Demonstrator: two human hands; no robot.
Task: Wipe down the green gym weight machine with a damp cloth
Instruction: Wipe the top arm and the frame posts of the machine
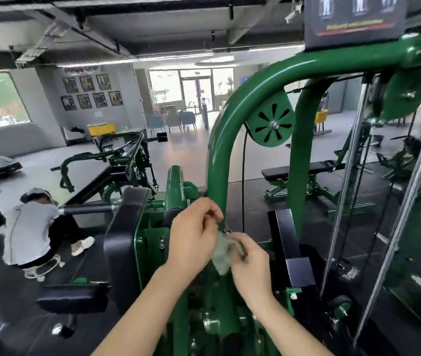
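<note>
Both hands hold the cloth bunched at the frame's centre: left hand pinches its top edge, right hand curls round it at four o'clock. Best refold to a flat pad before wiping the green frame tube rising toward twelve.

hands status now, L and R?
Left hand: fingers curled, pinching the cloth.
Right hand: also gripping the cloth.
</note>
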